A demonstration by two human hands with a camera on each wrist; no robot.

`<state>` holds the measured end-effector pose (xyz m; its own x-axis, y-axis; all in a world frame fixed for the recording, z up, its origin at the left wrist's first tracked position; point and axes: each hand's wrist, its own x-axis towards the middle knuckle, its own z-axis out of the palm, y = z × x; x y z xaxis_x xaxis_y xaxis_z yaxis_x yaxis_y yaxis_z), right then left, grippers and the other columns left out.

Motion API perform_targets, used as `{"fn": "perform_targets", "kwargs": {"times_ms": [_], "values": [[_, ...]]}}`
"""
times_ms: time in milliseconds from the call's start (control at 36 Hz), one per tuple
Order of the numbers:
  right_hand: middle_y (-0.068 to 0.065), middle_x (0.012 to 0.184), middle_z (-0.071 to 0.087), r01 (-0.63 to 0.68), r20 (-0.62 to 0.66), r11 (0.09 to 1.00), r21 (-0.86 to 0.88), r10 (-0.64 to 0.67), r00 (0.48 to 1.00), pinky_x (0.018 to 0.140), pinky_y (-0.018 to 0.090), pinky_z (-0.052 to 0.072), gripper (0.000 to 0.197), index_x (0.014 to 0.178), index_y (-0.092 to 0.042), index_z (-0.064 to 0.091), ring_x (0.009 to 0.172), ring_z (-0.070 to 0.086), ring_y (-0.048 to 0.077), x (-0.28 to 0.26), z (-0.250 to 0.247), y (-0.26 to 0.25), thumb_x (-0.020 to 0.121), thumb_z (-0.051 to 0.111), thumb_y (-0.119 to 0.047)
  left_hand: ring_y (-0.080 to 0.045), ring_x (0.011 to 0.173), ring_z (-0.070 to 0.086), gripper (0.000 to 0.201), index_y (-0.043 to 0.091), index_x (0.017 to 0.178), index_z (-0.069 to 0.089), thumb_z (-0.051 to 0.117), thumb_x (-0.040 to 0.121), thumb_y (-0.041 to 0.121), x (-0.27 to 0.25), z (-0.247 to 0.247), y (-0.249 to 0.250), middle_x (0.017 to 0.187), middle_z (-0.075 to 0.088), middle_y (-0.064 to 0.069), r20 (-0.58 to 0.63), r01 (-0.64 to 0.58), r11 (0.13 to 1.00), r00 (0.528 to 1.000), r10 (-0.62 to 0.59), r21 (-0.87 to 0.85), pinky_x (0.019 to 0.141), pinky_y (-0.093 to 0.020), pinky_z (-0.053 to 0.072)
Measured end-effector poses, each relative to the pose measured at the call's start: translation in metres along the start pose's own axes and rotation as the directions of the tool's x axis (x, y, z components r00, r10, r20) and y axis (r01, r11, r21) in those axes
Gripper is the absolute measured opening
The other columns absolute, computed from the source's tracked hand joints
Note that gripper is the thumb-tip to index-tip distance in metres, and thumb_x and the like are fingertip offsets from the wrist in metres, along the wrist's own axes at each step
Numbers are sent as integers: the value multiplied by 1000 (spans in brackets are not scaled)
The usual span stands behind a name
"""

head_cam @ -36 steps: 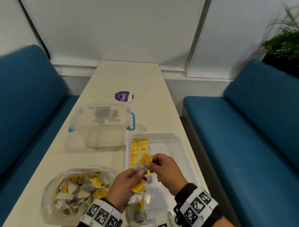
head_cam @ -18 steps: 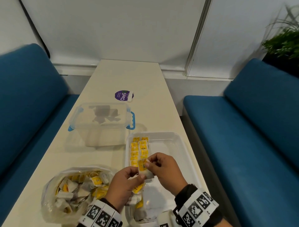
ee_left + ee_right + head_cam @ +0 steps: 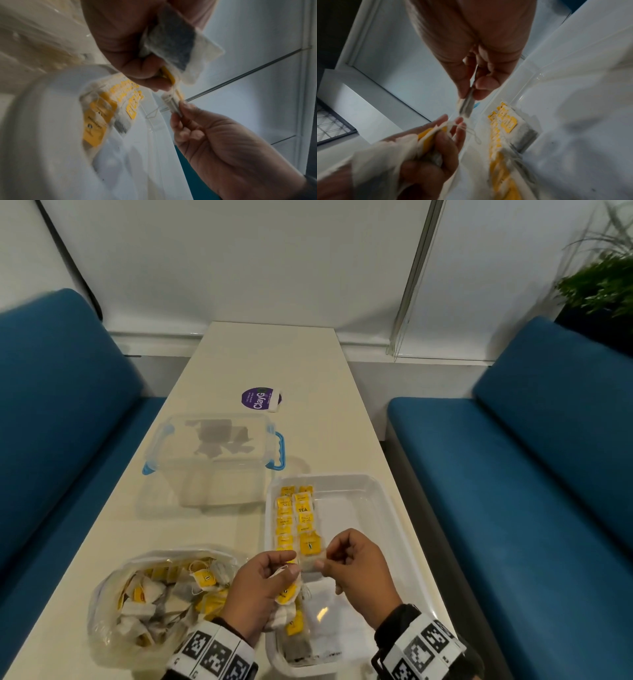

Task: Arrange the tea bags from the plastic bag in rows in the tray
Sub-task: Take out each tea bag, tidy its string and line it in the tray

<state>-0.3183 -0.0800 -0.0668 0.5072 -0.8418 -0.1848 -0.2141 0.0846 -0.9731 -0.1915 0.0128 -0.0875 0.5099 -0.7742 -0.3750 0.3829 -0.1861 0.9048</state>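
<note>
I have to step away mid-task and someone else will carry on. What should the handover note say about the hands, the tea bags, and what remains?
Left hand: grips a small bunch of tea bags over the tray's near end.
Right hand: pinches one tea bag, held between both hands just above the tray.
Done: two short rows of yellow-tagged bags lie along the tray's left side; a few loose ones lie at its near end.
Left: place the pinched bag at the near end of the rows, then the bunch, then the many bags in the plastic bag to the left. Most of the tray is unfilled.
</note>
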Motion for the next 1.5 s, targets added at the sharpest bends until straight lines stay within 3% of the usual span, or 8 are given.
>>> {"fn": "perform_targets", "kwargs": {"times_ms": [278,611,750,833,944,1083,1305,1500], "values": [[2,69,62,-144,-121,976,-166,125,985,53,19,45,26,67,-17,61,67,58,17,7,-1,37,79,63,6,-22,76,60,17,7,94,66,64,81,-4,7,-9,-6,89,66,-17,-18,-11,992,1000,13,124,70,-29,47],[-10,75,60,-140,-36,916,-376,136,990,71,24,54,37,69,-28,59,72,58,6,15,11,49,82,54,6,-5,36,47,14,2,98,63,61,85,-2,5,-11,-6,78,59,-13,31,34,990,999,-39,136,34,-15,34],[-11,78,58,-169,-23,903,-395,174,985,83,34,56,35,75,-26,61,86,62,17,17,16,50,82,51,7,-24,81,63,16,7,95,67,66,81,0,7,-10,-6,96,69,-19,0,5,983,1000,-5,183,75,-33,49],[-8,84,58,-177,-14,897,-404,187,982,86,33,54,30,87,-20,65,91,60,16,17,17,53,84,50,5,-26,86,62,17,6,96,67,66,81,-1,6,-11,-6,98,68,-20,0,15,987,1000,-16,162,79,-35,48],[-1,106,54,-138,-24,875,-464,143,989,76,14,41,31,99,-21,65,96,53,12,14,12,51,85,51,2,-22,81,60,15,5,92,66,64,81,-5,4,-11,-4,90,66,-15,-10,0,993,1000,1,118,73,-28,47],[-7,102,44,-55,-33,897,-438,46,998,66,8,35,25,97,-29,53,81,48,5,8,5,34,86,60,-8,-22,81,59,13,5,90,66,62,82,-5,2,-10,-1,88,65,-13,-13,3,997,1000,-3,73,71,-27,46],[6,74,62,3,357,976,-220,77,931,46,15,41,22,75,-15,55,56,55,6,-20,9,-21,73,70,1,-27,86,57,9,5,91,63,60,85,-1,1,-7,2,93,64,-19,-46,30,999,998,-32,-30,66,-31,44],[2,64,62,-91,341,994,-65,108,934,36,22,38,18,79,-13,49,55,60,18,-39,26,-29,85,65,-19,-29,91,56,10,6,95,63,61,85,4,-4,-5,7,88,63,-13,-106,-18,998,994,11,-67,81,-40,43]]}}
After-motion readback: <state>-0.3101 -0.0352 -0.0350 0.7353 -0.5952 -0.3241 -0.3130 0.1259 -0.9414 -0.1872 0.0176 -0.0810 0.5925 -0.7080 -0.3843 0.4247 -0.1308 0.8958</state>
